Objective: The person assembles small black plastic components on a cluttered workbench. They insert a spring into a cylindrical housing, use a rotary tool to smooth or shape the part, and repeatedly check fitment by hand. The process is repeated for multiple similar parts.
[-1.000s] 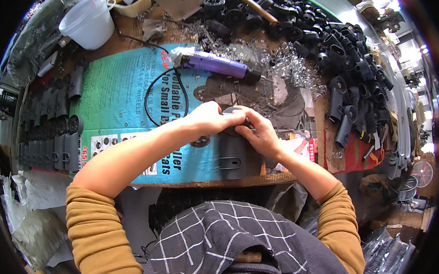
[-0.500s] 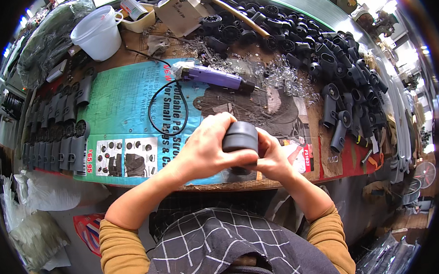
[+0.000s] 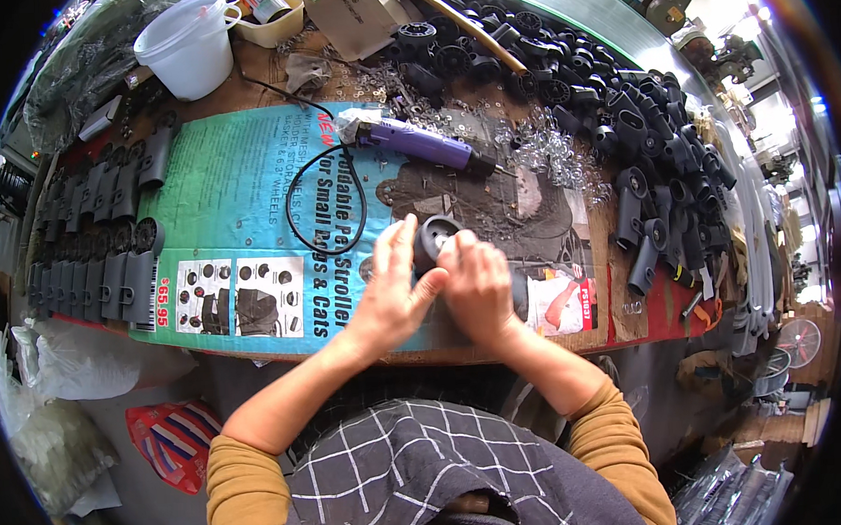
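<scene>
Left hand point(image 3: 387, 300) grips a black part point(image 3: 438, 235); right hand point(image 3: 481, 293) touches it, hold unclear; lettering point(image 3: 339, 257) marks the blue sheet point(image 3: 250, 228).

Extends both bare forearms inward from elbows set wide: left forearm point(image 3: 299, 392) slanting forward and right, right forearm point(image 3: 561, 369) slanting forward and left. Holds left hand point(image 3: 387, 297) with fingers close together, pointing forward, thumb spread toward right hand point(image 3: 479, 286). Turns back of right hand upward, fingers bent. Brings both hands close, side by side.
</scene>
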A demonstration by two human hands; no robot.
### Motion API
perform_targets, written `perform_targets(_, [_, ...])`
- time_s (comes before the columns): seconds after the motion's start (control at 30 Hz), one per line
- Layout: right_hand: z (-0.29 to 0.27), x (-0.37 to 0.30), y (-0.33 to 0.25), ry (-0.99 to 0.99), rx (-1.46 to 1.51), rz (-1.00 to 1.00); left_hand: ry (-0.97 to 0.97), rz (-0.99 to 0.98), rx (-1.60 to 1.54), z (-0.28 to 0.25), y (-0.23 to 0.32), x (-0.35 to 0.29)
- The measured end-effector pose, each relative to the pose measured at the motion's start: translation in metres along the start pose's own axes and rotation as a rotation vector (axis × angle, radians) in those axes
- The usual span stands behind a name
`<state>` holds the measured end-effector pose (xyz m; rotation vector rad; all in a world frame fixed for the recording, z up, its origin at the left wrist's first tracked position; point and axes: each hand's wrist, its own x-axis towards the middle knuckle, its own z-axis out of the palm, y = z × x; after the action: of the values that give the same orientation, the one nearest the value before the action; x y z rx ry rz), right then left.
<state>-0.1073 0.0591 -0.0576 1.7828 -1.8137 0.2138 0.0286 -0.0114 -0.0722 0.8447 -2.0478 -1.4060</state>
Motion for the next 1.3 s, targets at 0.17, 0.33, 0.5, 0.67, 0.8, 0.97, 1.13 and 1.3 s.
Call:
perform_targets(0.17, [-0.007, -0.012, -0.012, -0.095, 0.447, 0.0, 0.251, 0.135, -0.003, 0.021, -0.021, 0.02])
perform_targets(0.33, [0.011, -0.003, 0.024, -0.153, 1.157, 0.53, 0.198, 0.195, 0.054, 0.012, -0.026, 0.031])
perform_targets(0.5, [0.037, 0.015, 0.044, -0.578, 1.56, 0.725, 0.149, 0.193, 0.041, 0.008, -0.019, 0.032])
perform_targets(0.67, [0.055, 0.053, 0.066, -0.33, 1.165, 0.46, 0.122, 0.147, -0.02, 0.006, -0.012, 0.034])
perform_targets(0.8, [0.096, 0.105, 0.046, -0.097, 0.779, -0.043, 0.111, 0.084, -0.015, 0.006, -0.01, 0.033])
perform_targets(0.97, [0.116, 0.13, 0.024, -0.084, 0.515, -0.143, 0.139, 0.117, -0.038, 0.005, -0.012, 0.031])
perform_targets(1.13, [0.12, 0.124, 0.019, -0.109, 0.461, -0.11, 0.121, 0.122, -0.043, 0.005, -0.015, 0.033])
perform_targets(1.3, [0.09, 0.117, 0.027, -0.181, 0.587, -0.002, 0.146, 0.112, -0.057, 0.007, -0.015, 0.032])
